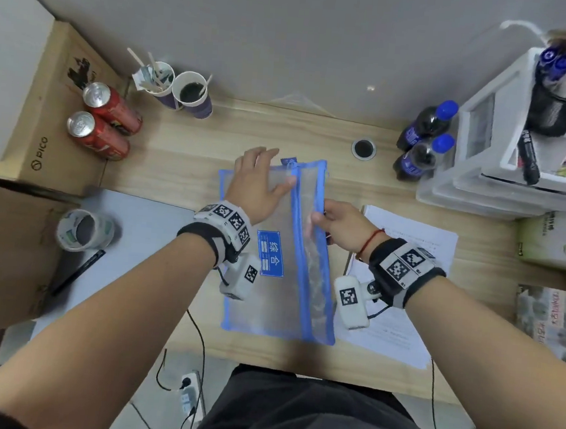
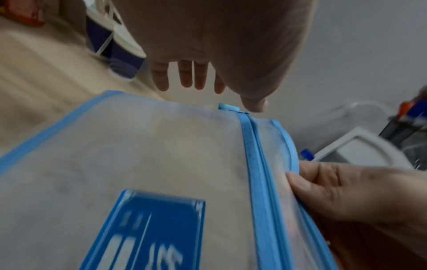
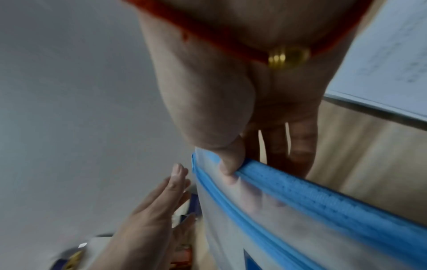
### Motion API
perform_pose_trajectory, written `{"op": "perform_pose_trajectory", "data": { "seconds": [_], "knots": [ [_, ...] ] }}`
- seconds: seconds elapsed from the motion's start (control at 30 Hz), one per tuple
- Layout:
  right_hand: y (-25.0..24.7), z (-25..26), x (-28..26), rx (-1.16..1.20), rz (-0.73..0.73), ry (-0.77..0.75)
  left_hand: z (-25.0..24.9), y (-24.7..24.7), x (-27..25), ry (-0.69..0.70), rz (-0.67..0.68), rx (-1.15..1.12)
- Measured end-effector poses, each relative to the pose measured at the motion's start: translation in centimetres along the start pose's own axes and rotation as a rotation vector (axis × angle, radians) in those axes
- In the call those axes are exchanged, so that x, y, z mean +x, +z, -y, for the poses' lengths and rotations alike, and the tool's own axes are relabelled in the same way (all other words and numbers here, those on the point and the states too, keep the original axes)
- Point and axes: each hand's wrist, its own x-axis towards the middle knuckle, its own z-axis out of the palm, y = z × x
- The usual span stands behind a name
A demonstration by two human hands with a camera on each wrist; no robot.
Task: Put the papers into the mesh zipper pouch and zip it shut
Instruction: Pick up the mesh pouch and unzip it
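While flat at frame centre: mesh zipper pouch (image 1: pixel 274 244) — soft, light, floppy
Hold: zipper-side edge
Right hand (image 1: pixel 341 226): pinching that edge
Left hand (image 1: pixel 256 181): fingers straight, spread

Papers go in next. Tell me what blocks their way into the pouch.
The zipper looks closed along the mesh pouch. The papers lie beside it, partly under the right hand, which pinches its edge.

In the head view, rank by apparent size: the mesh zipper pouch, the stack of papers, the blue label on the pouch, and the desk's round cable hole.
1. mesh zipper pouch
2. papers, partly hidden under the right hand and pouch, so possibly as large as the pouch
3. blue label
4. cable hole
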Motion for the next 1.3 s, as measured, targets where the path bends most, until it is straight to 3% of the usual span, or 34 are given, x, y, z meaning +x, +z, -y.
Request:
{"op": "perform_pose_trajectory", "data": {
  "seconds": [0.07,0.2,0.43,0.57,0.8,0.97,1.2,1.3],
  "knots": [
    [-1.6,2.0,-2.0,-0.067,0.085,-0.139,-2.3,-1.9,-0.2,0.028,-0.025,-0.045],
    [-4.9,3.7,-5.5,-0.216,0.189,-0.226,-6.6,-4.7,-1.6,0.047,0.129,-0.095],
    [-8.2,5.6,-9.8,0.103,0.07,-0.231,-12.8,-4.5,-5.9,0.181,0.222,-0.155],
    [-9.2,5.9,-11.4,-0.013,0.043,-0.338,-14.9,-4.2,-7.0,0.2,0.235,-0.135],
    [-9.9,5.5,-13.1,-0.292,-0.178,-0.45,-16.3,-4.2,-8.1,0.234,0.145,-0.05],
    [-9.9,5.4,-13.3,-0.3,-0.24,-0.441,-16.7,-4.0,-8.4,0.257,0.08,-0.007],
    [-9.0,5.1,-13.2,-0.484,-0.237,-0.404,-15.7,-3.0,-8.6,0.205,0.003,0.07],
    [-8.4,3.8,-12.9,-0.529,-0.171,-0.303,-15.4,-4.0,-8.3,0.166,-0.079,-0.003]
  ]
}}
